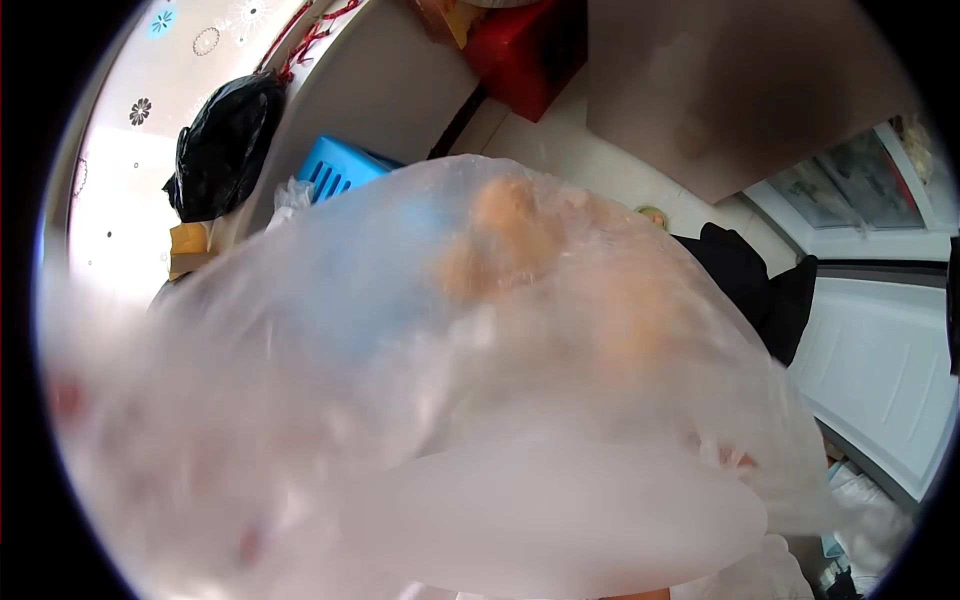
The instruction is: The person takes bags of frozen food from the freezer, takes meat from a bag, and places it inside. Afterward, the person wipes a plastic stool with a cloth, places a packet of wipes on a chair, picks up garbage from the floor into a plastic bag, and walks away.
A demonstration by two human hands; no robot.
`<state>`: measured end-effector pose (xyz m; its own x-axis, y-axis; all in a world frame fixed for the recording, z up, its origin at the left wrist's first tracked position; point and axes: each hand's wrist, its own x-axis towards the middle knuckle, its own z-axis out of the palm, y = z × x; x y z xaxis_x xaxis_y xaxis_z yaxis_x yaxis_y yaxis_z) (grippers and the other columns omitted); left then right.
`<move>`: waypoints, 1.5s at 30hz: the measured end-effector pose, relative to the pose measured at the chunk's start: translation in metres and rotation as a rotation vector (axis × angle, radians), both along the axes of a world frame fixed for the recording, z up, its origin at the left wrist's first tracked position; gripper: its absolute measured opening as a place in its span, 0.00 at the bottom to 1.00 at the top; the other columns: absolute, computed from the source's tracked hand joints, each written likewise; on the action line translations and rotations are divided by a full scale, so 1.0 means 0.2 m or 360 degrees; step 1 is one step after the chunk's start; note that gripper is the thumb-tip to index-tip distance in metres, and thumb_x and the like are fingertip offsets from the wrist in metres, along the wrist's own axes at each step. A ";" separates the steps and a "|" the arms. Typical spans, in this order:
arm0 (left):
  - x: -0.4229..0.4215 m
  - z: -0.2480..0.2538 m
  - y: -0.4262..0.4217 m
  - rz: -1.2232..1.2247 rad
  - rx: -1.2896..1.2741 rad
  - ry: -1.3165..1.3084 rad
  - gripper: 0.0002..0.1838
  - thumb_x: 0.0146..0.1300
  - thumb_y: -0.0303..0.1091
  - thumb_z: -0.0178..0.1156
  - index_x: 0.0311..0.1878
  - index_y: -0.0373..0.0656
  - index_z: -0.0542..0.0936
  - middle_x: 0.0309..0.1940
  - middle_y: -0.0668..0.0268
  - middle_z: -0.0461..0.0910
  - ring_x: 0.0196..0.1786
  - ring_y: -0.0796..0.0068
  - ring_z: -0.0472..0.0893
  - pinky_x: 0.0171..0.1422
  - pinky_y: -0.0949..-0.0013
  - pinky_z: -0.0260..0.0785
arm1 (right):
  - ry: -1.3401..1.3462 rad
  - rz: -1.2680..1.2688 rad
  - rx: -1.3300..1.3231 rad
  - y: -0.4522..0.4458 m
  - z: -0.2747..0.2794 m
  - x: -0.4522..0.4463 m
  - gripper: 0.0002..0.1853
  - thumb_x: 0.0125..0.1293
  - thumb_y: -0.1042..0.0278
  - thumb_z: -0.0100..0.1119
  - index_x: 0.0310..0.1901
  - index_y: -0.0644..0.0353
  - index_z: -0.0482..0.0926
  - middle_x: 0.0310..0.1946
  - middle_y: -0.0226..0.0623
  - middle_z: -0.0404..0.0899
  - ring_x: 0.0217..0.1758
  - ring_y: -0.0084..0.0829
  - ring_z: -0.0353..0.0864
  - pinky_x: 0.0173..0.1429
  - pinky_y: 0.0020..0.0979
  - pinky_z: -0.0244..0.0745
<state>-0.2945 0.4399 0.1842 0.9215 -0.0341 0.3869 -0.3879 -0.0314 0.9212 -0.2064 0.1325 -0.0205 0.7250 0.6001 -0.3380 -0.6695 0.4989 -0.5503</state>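
A large translucent plastic bag (560,510) fills the lower and middle view, very close to me and blurred. Through its film, orange-brown shapes (510,225) show, too hazy to name; a blue patch also shines through on the left. At the bag's right side, a small bit of my right hand (738,459) appears, the fingertips closed on the plastic and the rest hidden. A blurred reddish spot (68,400) at the far left may be part of my left hand; its fingers cannot be made out.
Beyond the bag stands a blue slotted basket (335,168). A black plastic bag (230,145) lies on a flower-patterned surface (120,150) at left. Farther back is a red box (530,60). On the right are an open fridge or freezer door (885,370) and black cloth (745,280).
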 end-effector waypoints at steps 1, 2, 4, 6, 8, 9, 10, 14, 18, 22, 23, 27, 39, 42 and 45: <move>0.04 0.02 0.06 0.0011 0.0126 0.0016 0.59 0.37 0.52 0.75 0.66 0.31 0.52 0.58 0.55 0.66 0.63 0.65 0.62 0.68 0.61 0.51 | -0.0002 0.0008 0.0014 0.00 0.00 0.01 0.33 0.52 0.75 0.65 0.62 0.62 0.67 0.56 0.37 0.74 0.61 0.34 0.72 0.65 0.35 0.67; 0.10 0.05 0.11 0.0007 0.0280 0.0051 0.61 0.36 0.53 0.76 0.66 0.31 0.51 0.58 0.55 0.66 0.64 0.65 0.62 0.68 0.60 0.51 | -0.0004 0.0032 0.0031 0.01 -0.01 0.02 0.33 0.52 0.75 0.65 0.62 0.62 0.67 0.57 0.37 0.74 0.61 0.34 0.72 0.65 0.35 0.67; 0.22 0.12 0.26 0.0016 0.0679 0.0105 0.63 0.34 0.53 0.77 0.68 0.30 0.51 0.60 0.54 0.67 0.65 0.64 0.63 0.70 0.60 0.51 | 0.0033 0.0169 0.0103 0.00 -0.11 0.06 0.33 0.52 0.75 0.65 0.62 0.62 0.67 0.57 0.38 0.74 0.61 0.34 0.72 0.65 0.35 0.67; 0.34 0.13 0.30 -0.0033 0.0978 0.0099 0.66 0.33 0.54 0.79 0.69 0.29 0.50 0.61 0.53 0.67 0.67 0.64 0.63 0.71 0.59 0.51 | -0.0043 -0.0046 0.0132 0.10 0.13 0.10 0.32 0.50 0.79 0.68 0.60 0.60 0.70 0.54 0.34 0.74 0.59 0.33 0.72 0.61 0.35 0.69; 0.48 0.10 0.21 -0.0122 0.1081 0.0091 0.69 0.31 0.55 0.80 0.71 0.28 0.50 0.63 0.52 0.67 0.69 0.63 0.63 0.72 0.59 0.51 | -0.0128 -0.0008 0.0108 0.13 0.21 0.15 0.32 0.51 0.75 0.69 0.60 0.60 0.70 0.53 0.33 0.75 0.59 0.32 0.72 0.63 0.34 0.67; 0.52 0.07 0.11 -0.0155 0.1058 0.0115 0.71 0.30 0.55 0.81 0.71 0.28 0.49 0.63 0.52 0.67 0.69 0.63 0.63 0.73 0.58 0.51 | -0.0130 0.0044 0.0115 0.14 0.22 0.18 0.31 0.52 0.73 0.69 0.60 0.60 0.70 0.53 0.34 0.75 0.58 0.32 0.72 0.63 0.34 0.66; 0.56 0.04 0.02 -0.0186 0.1011 0.0167 0.66 0.33 0.53 0.80 0.70 0.29 0.53 0.62 0.54 0.70 0.67 0.64 0.66 0.71 0.60 0.54 | -0.0130 0.0100 0.0124 0.15 0.23 0.20 0.31 0.53 0.72 0.68 0.59 0.61 0.70 0.53 0.34 0.75 0.58 0.32 0.73 0.64 0.34 0.66; 0.67 0.03 -0.22 -0.0200 0.0687 0.0706 0.39 0.44 0.40 0.77 0.60 0.35 0.71 0.56 0.60 0.76 0.57 0.65 0.75 0.62 0.64 0.65 | -0.0093 0.0177 0.0195 0.18 0.26 0.26 0.27 0.57 0.69 0.64 0.59 0.62 0.70 0.53 0.36 0.75 0.58 0.31 0.73 0.63 0.33 0.66; 0.73 -0.05 -0.22 -0.0279 0.1519 -0.0464 0.24 0.45 0.27 0.71 0.49 0.38 0.78 0.53 0.58 0.76 0.51 0.57 0.78 0.57 0.61 0.70 | -0.0036 0.0208 0.0153 0.19 0.24 0.34 0.26 0.61 0.62 0.60 0.59 0.62 0.70 0.54 0.37 0.75 0.57 0.31 0.74 0.63 0.32 0.67; 0.72 0.02 -0.37 -0.0474 0.1710 -0.0706 0.30 0.48 0.42 0.68 0.57 0.44 0.75 0.62 0.59 0.69 0.66 0.56 0.67 0.72 0.52 0.55 | -0.0178 0.0293 0.0081 0.15 0.22 0.41 0.26 0.64 0.56 0.56 0.60 0.61 0.70 0.56 0.37 0.74 0.59 0.32 0.74 0.64 0.32 0.68; 0.71 0.02 -0.38 -0.0536 0.1895 -0.0945 0.35 0.51 0.56 0.63 0.61 0.48 0.73 0.67 0.65 0.65 0.72 0.62 0.60 0.77 0.51 0.42 | -0.0240 0.0302 0.0103 0.15 0.22 0.42 0.27 0.65 0.54 0.56 0.61 0.61 0.70 0.57 0.37 0.74 0.58 0.31 0.75 0.63 0.31 0.70; 0.75 -0.01 -0.41 -0.0683 0.2537 -0.1533 0.46 0.49 0.73 0.55 0.67 0.53 0.67 0.69 0.77 0.63 0.76 0.73 0.52 0.79 0.54 0.29 | -0.0543 0.0424 0.0180 0.16 0.30 0.47 0.27 0.64 0.54 0.58 0.60 0.61 0.70 0.57 0.37 0.74 0.57 0.29 0.76 0.62 0.30 0.71; 0.90 -0.06 -0.37 -0.0890 0.2161 -0.0804 0.21 0.57 0.48 0.63 0.49 0.47 0.79 0.35 0.58 0.82 0.41 0.56 0.81 0.57 0.57 0.71 | -0.0280 0.0882 0.0036 0.23 0.26 0.43 0.22 0.63 0.64 0.61 0.58 0.63 0.72 0.51 0.35 0.77 0.53 0.26 0.78 0.59 0.28 0.73; 0.85 -0.04 -0.32 -0.0360 0.2221 -0.0674 0.14 0.58 0.45 0.62 0.36 0.45 0.77 0.31 0.58 0.81 0.33 0.53 0.80 0.39 0.57 0.74 | -0.0222 0.0883 0.0010 0.22 0.18 0.47 0.25 0.62 0.67 0.62 0.61 0.64 0.70 0.53 0.35 0.77 0.55 0.25 0.77 0.60 0.28 0.72; 0.80 -0.02 -0.32 0.0109 0.2105 -0.0187 0.15 0.63 0.47 0.59 0.38 0.44 0.78 0.27 0.57 0.81 0.32 0.53 0.81 0.35 0.57 0.73 | -0.0528 0.0633 -0.0039 0.21 0.23 0.47 0.30 0.56 0.64 0.69 0.58 0.64 0.71 0.50 0.37 0.78 0.52 0.28 0.78 0.58 0.26 0.72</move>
